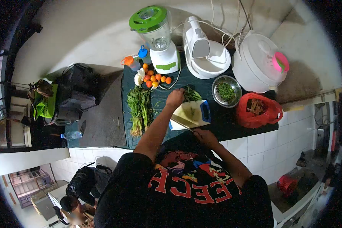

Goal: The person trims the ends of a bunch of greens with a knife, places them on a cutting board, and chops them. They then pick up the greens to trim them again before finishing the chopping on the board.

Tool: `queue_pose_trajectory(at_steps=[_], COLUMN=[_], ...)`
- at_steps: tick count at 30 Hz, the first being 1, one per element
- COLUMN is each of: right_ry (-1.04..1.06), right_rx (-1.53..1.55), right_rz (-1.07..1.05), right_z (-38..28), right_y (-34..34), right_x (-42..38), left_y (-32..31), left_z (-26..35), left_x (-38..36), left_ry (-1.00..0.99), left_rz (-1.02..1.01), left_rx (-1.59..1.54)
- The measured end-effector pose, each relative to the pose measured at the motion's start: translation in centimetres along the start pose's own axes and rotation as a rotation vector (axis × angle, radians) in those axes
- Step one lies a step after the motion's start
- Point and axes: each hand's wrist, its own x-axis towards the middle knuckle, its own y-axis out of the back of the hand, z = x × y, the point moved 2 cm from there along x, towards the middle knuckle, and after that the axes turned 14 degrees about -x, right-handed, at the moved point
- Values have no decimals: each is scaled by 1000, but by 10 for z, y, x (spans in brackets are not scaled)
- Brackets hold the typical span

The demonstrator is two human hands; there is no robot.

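Note:
My left hand [175,98] is closed around the near end of a small bunch of leafy greens [192,95], at the upper left of the cutting board. My right hand [204,137] grips a knife [183,124], whose blade lies across the board's lower left part. The white cutting board [190,114] has a blue edge and handle, with some green bits on it. A larger bunch of greens [139,108] lies to the left. Chopped greens [227,92] fill a metal bowl [216,99] to the right.
Tomatoes [153,78], a blender [164,57] and a white stand mixer [207,62] stand at the back. On the right are a large white container [254,62] and a red plastic bag [254,118]. A bottle [72,135] lies far left. Another person [83,186] is at the lower left.

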Motion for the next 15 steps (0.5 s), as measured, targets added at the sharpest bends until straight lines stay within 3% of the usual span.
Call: queue_pose_trajectory(at_steps=[2, 4, 6, 7, 9, 15], right_ry=[-84, -173, -59, -62, -284, -268], right_rx=[59, 123, 22, 23, 71, 138], right_rz=[-40, -74, 339, 340, 249, 208], right_z=[-14, -11, -1, -1, 0, -9], right_y=[11, -3, -15, -15, -6, 7], right_x=[-4, -7, -13, -14, -24, -31], left_y=[14, 10, 12, 16, 22, 16], left_z=[3, -19, -26, -28, -31, -71], left_x=[-6, -4, -3, -4, -12, -24], left_ry=[85, -6, -34, 1, 14, 73], left_rz=[78, 129, 74, 18, 45, 85], left_rx=[-149, -247, -254, -303, -327, -509])
